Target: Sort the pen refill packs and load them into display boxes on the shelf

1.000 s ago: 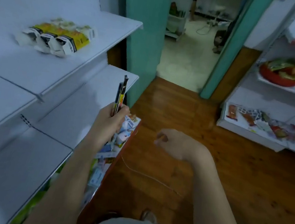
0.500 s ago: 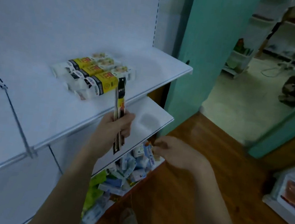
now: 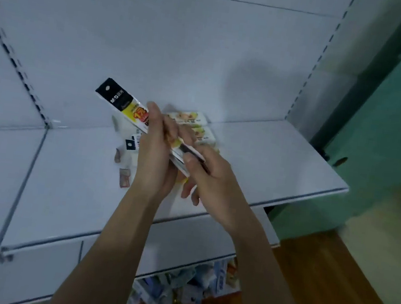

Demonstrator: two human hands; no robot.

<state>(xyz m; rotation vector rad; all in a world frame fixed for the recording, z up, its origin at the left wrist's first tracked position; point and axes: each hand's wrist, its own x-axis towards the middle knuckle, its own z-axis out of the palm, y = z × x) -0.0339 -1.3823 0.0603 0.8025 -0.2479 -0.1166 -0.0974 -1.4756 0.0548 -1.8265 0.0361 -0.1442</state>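
White shelf [image 3: 256,163] behind, left hand [image 3: 155,151] and right hand [image 3: 206,178] both gripping refill packs [image 3: 129,109]; loose stack risks fanning, slipping.

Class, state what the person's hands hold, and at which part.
Both hold the refill packs: left hand round the middle, right hand pinching the near end.

Glossy plastic-wrapped refill packs [image 3: 124,104], smooth matt white shelf [image 3: 269,160], polished wood floor [image 3: 355,284], painted teal wall [image 3: 399,125]

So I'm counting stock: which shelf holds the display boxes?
The upper white shelf; yellow-and-white display boxes lie there, behind both hands.
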